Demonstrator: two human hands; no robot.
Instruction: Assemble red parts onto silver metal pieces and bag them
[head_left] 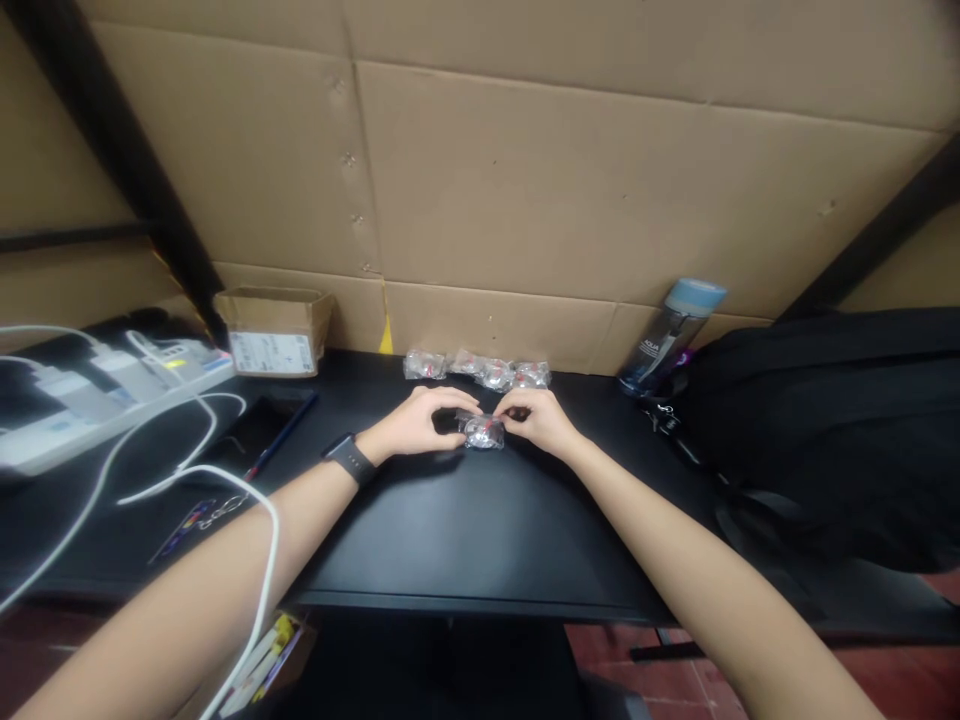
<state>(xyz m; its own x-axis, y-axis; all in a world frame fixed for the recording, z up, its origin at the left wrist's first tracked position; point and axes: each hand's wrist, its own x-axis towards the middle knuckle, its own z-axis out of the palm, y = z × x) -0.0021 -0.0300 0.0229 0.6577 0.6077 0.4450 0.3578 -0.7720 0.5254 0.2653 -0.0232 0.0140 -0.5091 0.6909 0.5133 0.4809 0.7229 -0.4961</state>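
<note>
A small clear plastic packet [482,432] with something shiny and a bit of red inside lies on the black table [480,530], between my two hands. My left hand [424,420], with a dark watch on its wrist, grips the packet's left side between thumb and fingers. At the packet's upper right edge, my right hand [536,418] pinches the plastic. What exactly is inside cannot be made out. Just beyond my hands, several similar packets [497,374] lie in a row near the cardboard wall.
On the left are a white power strip [112,405] with plugs and loose cables, a dark tablet-like device [262,430], a keychain [217,515] and an open cardboard box [274,330]. A water bottle [667,335] and black bag [825,450] stand right. Cardboard [525,180] walls the back.
</note>
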